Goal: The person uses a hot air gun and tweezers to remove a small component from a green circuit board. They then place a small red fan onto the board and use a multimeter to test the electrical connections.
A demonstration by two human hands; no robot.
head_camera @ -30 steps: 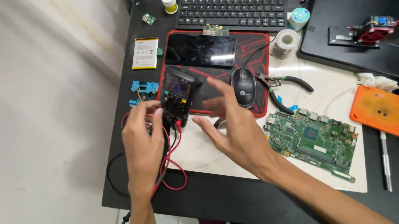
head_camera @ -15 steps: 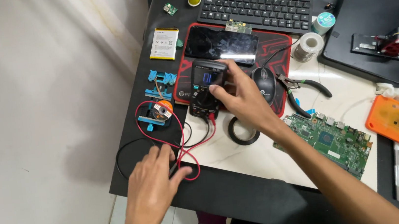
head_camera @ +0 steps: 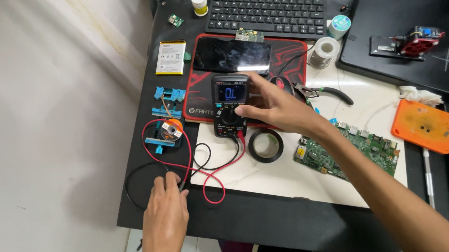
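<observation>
A black multimeter (head_camera: 230,104) with a lit blue screen lies at the front of a red and black mouse mat (head_camera: 199,92). My right hand (head_camera: 272,108) rests on its right side, thumb on the dial. Red and black probe leads (head_camera: 207,169) loop from the meter toward the desk's front edge. My left hand (head_camera: 165,211) lies flat on the desk near that edge, fingertips touching the leads. A roll of black tape (head_camera: 265,145) sits just right of the meter. A dark phone (head_camera: 231,53) lies on the mat behind the meter.
A black keyboard (head_camera: 266,6) is at the back. A green circuit board (head_camera: 349,152) lies under my right forearm. An orange pad (head_camera: 423,125), pliers (head_camera: 324,92), white tape roll (head_camera: 323,50), phone battery (head_camera: 170,57), blue clamps (head_camera: 166,118) and a laptop (head_camera: 420,33) surround the work area.
My right hand stayed on the multimeter, shifting to its right side so the lit screen shows. My left hand moved from beside the meter down to the leads near the front edge.
</observation>
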